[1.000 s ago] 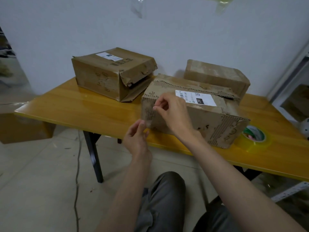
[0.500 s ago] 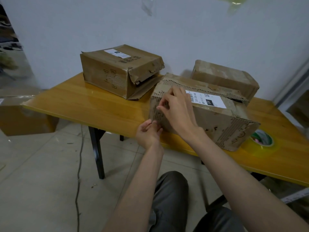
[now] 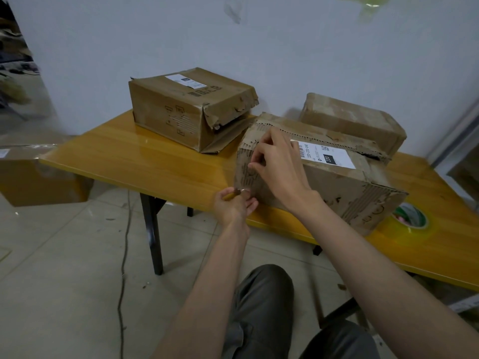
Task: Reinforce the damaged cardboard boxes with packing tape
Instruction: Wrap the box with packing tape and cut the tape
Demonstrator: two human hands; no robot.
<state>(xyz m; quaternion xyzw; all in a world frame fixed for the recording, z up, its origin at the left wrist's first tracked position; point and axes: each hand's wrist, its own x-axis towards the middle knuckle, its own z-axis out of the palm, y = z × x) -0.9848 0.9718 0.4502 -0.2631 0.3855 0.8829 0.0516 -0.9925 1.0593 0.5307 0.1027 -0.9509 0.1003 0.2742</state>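
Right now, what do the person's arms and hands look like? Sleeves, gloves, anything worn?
Both forearms are bare as far as the frame shows, with no sleeves in view. The left hand and right hand wear no gloves, and no watch, band or ring shows on either. Below them, the lap shows dark grey trousers.
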